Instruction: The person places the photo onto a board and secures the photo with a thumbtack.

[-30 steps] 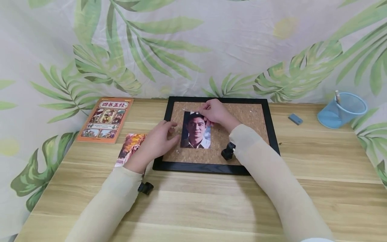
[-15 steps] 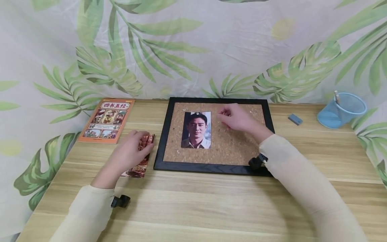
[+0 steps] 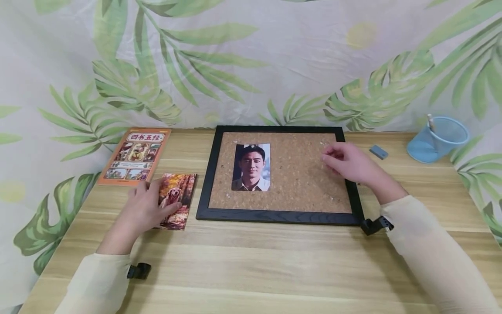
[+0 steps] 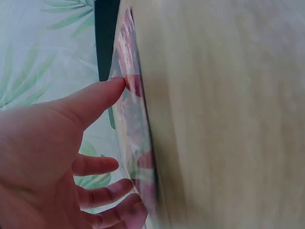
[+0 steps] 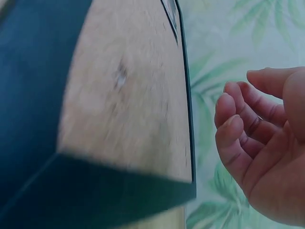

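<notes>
in the head view, the left hand (image 3: pixel 147 209) lies over the dog photo (image 3: pixel 184 187) on the table (image 3: pixel 235 266), just left of the cork board (image 3: pixel 298 174); its thumb crosses the picture, its fingers reach the far-left edge. the portrait photo (image 3: pixel 251 172) lies on the board's left part, a small pale pin (image 3: pixel 252 146) at its top. the right hand (image 3: pixel 349 161) hovers by the board's right side, fingers curled toward the thumb, near a clear pin (image 3: pixel 322 143).

in the left wrist view, the left thumb appears to touch the glossy face while the fingers spread wide, no firm grip. lifting seems to be the step: it would likely go best with fingertips slipped under one edge and only a light pinch, since thin paper may crease or slide.

in the right wrist view, the right hand is loosely half-curled, a narrow gap at the thumb, with nothing visible in it. for so tiny a pin, i'd pinch the head squarely and pull it straight out.
</notes>
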{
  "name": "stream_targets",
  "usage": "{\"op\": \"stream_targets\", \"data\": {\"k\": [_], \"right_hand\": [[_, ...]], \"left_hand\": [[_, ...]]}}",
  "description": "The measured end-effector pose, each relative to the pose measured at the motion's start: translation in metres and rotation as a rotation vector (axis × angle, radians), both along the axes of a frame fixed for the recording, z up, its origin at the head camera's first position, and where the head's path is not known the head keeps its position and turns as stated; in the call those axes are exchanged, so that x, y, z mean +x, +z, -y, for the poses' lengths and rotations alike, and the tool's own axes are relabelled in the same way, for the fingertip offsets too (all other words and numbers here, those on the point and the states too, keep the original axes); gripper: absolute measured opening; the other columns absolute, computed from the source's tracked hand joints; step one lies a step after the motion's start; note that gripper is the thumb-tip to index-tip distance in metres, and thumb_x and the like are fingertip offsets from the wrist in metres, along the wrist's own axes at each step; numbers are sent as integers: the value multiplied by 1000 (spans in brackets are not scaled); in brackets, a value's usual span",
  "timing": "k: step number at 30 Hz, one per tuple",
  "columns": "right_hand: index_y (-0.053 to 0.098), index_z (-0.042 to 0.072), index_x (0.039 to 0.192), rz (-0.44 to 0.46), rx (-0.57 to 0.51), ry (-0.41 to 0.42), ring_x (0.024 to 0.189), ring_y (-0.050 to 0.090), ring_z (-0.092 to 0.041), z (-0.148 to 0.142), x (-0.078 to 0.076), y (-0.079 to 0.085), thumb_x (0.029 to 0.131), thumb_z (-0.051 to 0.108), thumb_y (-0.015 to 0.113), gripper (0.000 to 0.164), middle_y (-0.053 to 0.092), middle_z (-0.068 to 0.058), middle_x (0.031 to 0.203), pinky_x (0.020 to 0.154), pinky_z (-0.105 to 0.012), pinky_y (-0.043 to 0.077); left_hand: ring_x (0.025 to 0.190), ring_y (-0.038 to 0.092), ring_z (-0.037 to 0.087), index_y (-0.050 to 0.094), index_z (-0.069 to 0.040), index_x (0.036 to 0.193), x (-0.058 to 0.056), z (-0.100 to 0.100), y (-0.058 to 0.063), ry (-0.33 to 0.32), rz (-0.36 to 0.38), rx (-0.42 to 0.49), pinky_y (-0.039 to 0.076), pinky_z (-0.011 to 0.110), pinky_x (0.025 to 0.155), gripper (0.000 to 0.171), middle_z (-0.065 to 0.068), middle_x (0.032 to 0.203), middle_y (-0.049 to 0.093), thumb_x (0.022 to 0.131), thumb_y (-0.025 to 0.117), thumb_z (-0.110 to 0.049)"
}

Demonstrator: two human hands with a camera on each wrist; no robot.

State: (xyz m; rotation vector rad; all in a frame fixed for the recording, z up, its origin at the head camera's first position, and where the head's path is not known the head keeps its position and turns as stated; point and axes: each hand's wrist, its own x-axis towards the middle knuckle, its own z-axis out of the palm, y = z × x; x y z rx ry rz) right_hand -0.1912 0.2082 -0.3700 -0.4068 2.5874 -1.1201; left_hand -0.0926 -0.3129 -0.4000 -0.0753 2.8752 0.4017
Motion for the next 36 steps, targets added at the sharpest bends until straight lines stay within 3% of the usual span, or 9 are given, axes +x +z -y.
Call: {"op": "stream_targets", "data": {"k": [3, 8, 13, 15, 19, 24, 30, 36], "right_hand": [[67, -1, 118, 15, 9, -29, 74, 65, -25, -15, 7, 0, 113, 23, 58, 26, 69, -15, 90, 60, -31, 54], [68, -3, 118, -6, 26, -64, 71, 66, -21, -34, 16, 1, 112, 21, 59, 27, 70, -15, 89, 60, -31, 55], [69, -4, 114, -36, 64, -66, 67, 63, -19, -51, 18, -2, 112, 22, 59, 27, 68, -11, 82, 60, -30, 52], [69, -3, 113, -47, 89, -67, 66, 61, -18, -58, 19, -5, 113, 22, 58, 28, 67, -10, 80, 60, -29, 50], [70, -3, 115, -58, 136, -77, 68, 60, -14, -70, 21, -13, 113, 24, 57, 30, 68, -10, 82, 61, -28, 50], [69, -4, 114, -39, 179, -98, 71, 62, -12, -83, 25, -21, 114, 25, 56, 32, 70, -9, 85, 64, -27, 52], [67, -7, 115, 3, 182, -120, 69, 66, -13, -95, 30, -29, 113, 22, 56, 32, 71, -10, 86, 63, -27, 55], [67, -8, 116, 26, 167, -134, 69, 65, -11, -98, 32, -37, 113, 20, 56, 30, 71, -10, 88, 63, -27, 56]], "left_hand": [[122, 47, 67, 29, 9, 163, 0, 3, -3, 14, -2, -2, 47, 77, 96, 101, 49, 142, 37, 97, 77, -52], [118, 57, 66, 25, 12, 163, -3, 8, -5, 4, 6, 67, 50, 74, 96, 103, 51, 143, 37, 98, 78, -47], [130, 48, 68, 31, 14, 160, -4, 13, -3, -8, -9, 143, 44, 77, 106, 89, 50, 149, 38, 101, 76, -35], [130, 51, 64, 36, 14, 159, -3, 14, -1, -20, -36, 187, 44, 75, 107, 79, 47, 149, 42, 104, 72, -30], [102, 66, 44, 43, 10, 158, -2, 18, 4, -28, -82, 291, 56, 56, 89, 61, 40, 142, 52, 112, 59, -26], [70, 56, 14, 47, 3, 160, 4, 23, 13, -11, -154, 434, 49, 31, 57, 52, 27, 121, 56, 114, 50, -21], [64, 52, 9, 53, -7, 159, 5, 21, 20, -4, -262, 489, 47, 30, 51, 48, 15, 111, 57, 113, 53, -20], [70, 53, 9, 55, -9, 158, 1, 5, 24, -55, -296, 535, 46, 28, 55, 48, 8, 110, 58, 111, 59, -14]]}}
